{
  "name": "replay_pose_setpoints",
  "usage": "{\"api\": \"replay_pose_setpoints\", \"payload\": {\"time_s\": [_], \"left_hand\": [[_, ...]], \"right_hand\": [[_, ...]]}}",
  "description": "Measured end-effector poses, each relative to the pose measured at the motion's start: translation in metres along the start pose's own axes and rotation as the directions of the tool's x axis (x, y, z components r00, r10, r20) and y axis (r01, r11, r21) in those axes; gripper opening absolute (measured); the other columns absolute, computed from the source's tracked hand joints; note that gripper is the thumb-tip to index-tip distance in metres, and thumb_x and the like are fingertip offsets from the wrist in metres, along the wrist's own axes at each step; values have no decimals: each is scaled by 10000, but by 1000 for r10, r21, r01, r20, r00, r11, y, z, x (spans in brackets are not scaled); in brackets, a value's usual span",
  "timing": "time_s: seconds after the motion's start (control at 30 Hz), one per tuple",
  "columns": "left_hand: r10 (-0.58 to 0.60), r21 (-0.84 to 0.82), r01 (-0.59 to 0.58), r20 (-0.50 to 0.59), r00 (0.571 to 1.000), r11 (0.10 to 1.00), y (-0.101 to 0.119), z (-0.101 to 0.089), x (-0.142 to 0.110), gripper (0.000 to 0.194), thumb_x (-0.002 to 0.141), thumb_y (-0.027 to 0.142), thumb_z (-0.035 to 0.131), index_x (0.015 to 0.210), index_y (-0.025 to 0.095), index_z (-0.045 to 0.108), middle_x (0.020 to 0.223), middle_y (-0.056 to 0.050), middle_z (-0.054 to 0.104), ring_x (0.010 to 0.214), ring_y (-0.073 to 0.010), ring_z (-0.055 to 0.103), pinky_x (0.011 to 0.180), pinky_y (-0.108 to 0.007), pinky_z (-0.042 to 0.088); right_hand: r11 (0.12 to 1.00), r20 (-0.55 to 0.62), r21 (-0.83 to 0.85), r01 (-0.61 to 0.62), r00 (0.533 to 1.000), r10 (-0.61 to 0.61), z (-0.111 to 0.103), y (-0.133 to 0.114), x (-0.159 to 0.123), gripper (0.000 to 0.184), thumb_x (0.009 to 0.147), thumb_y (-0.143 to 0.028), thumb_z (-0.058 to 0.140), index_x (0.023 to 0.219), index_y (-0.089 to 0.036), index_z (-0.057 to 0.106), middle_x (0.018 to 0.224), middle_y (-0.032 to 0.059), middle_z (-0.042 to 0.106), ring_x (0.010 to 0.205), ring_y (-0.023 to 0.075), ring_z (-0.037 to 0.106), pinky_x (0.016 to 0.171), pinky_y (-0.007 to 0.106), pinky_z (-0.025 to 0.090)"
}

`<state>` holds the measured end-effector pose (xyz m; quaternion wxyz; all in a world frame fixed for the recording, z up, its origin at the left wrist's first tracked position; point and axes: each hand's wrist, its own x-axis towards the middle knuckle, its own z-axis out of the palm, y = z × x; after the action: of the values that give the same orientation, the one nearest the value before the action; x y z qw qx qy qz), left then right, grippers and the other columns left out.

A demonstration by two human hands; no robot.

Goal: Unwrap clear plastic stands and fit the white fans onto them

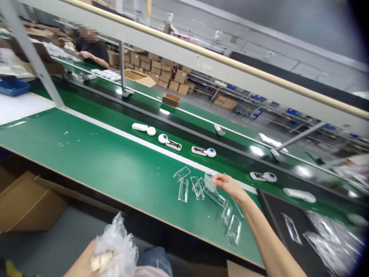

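Observation:
My right hand [229,185] reaches over the green bench, fingertips pinched on a small translucent plastic bag [210,182]. Around it lie several clear plastic frames [198,188], some overlapping. Low in the view, above my lap, my left hand [101,261] is closed around a bunch of crumpled clear plastic [117,244], which partly hides the fingers. Beyond the frames, white devices with a round head lie on the green belt; one open device [203,151] shows its inner parts and a blue disc.
A black tray [273,215] at the right bears clear plastic packs [328,234]. A pale rail [129,138] divides bench from belt. Cardboard boxes [29,200] stand below left; a blue tray [14,86] sits far left. Across the line, another person [93,50] works. An overhead beam crosses above.

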<state>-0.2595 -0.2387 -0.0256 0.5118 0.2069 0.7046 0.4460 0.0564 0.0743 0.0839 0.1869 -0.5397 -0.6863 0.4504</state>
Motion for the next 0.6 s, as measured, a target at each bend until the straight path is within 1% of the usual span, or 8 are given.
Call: {"api": "replay_pose_setpoints", "payload": {"time_s": [0.1,0.2,0.27,0.33,0.4,0.43,0.5,0.6], "left_hand": [[13,-49,-12,7,1000,999,9,-4,8,520,455,573,762,796,189,682,804,-84,718,836,-337,654,778,-400,528],[-6,-92,11,48,999,996,21,-7,26,502,427,490,795,837,214,706,826,-70,722,869,-349,645,783,-410,530],[65,-131,-56,65,996,990,30,-10,35,557,442,436,806,949,231,702,926,-63,717,960,-342,619,847,-395,507],[168,-138,-150,134,976,979,36,-16,40,512,554,406,766,1027,230,685,1014,-57,699,997,-312,605,879,-360,485],[191,-97,-174,216,958,980,34,-26,42,368,641,374,716,962,195,706,932,-51,709,883,-282,633,785,-322,508],[157,-75,-144,220,963,987,31,-33,44,305,650,367,709,888,177,717,834,-43,711,803,-270,639,715,-309,514],[29,-58,-23,91,995,998,19,-55,53,257,618,398,721,729,167,707,623,-15,664,684,-260,629,628,-306,509],[-167,-48,160,-224,960,986,8,-101,83,335,627,517,686,616,184,650,509,-2,586,636,-265,619,649,-354,523]], "right_hand": [[997,60,64,51,997,-55,29,-40,6,168,696,-325,608,620,-186,553,546,-41,455,498,88,361,508,251,290],[982,211,150,116,966,-146,90,-79,0,138,777,-250,505,683,-180,579,618,-23,510,575,100,445,580,261,344],[976,369,171,135,910,-191,150,-97,-12,102,742,-165,517,664,-178,581,638,-29,532,620,103,483,613,244,370],[972,531,191,137,818,-219,214,-106,-26,100,678,-98,556,626,-181,572,603,-49,533,587,100,489,581,218,387],[965,644,212,154,721,-256,267,-107,-35,143,635,-48,557,613,-189,561,564,-74,503,528,83,459,505,176,363],[969,664,190,158,707,-245,285,-106,-36,147,640,-49,549,625,-193,574,546,-76,493,508,82,451,483,169,350],[971,671,199,135,703,-235,299,-102,-28,163,677,-72,520,701,-202,613,574,-65,524,521,87,481,493,167,370],[972,539,184,147,812,-225,274,-84,8,200,764,-159,474,877,-207,632,697,-19,601,611,120,553,578,214,440]]}}
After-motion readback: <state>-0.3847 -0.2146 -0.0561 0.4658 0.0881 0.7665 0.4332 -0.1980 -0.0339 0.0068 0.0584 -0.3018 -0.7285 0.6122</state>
